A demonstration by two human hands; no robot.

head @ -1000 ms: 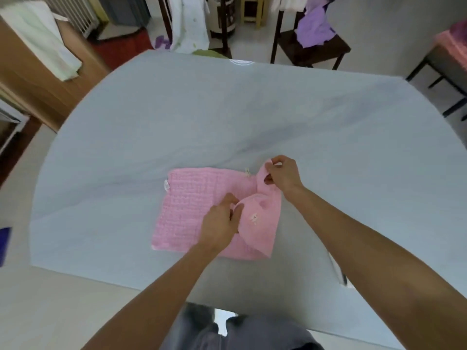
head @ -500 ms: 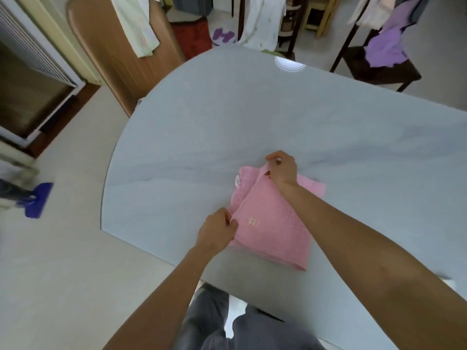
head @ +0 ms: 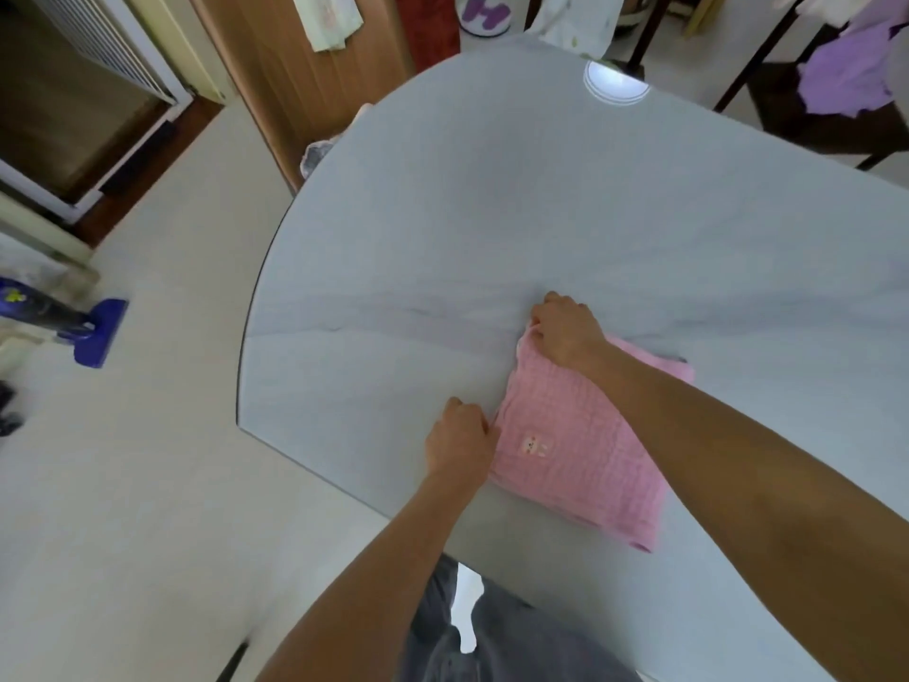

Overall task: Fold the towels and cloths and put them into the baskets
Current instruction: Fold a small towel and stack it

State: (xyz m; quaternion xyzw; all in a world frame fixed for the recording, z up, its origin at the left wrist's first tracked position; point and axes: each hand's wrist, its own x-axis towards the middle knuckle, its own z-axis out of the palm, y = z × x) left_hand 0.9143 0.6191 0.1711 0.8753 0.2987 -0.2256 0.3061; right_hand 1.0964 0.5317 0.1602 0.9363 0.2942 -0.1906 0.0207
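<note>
Around the bench (head: 492, 228), a pale grey rounded top, the room is crowded. Off its far left edge stands a wooden panel (head: 305, 91) with a pale cloth (head: 327, 17) hung over it, and a small greyish bundle (head: 315, 157) sits low between that panel and the bench rim. Beyond the far edge a white garment (head: 573, 19) hangs, and a red mat (head: 425, 27) and a white mat with purple slipper shapes (head: 484, 14) lie on the floor. At far right a dark chair (head: 797, 115) carries a purple cloth (head: 846, 81). On the floor at left lies a blue vacuum head (head: 96, 332). A round bright reflection (head: 615, 81) shows on the bench near its far edge. Nothing lies on the bench between the person and the towel; only the right forearm crosses over the towel's far right part and hides it.

On the near right part of the bench lies the pink towel (head: 585, 450), folded into a rough rectangle, flat, with a small embroidered patch (head: 535, 445) facing up. Its near corner comes close to the bench rim.

The left hand (head: 462, 438) is clenched at the towel's near left corner, fingers curled and pinching the edge there. The right hand (head: 565, 332) is clenched at the far left corner, knuckles up, fingers curled round the fabric and holding it down against the bench.
</note>
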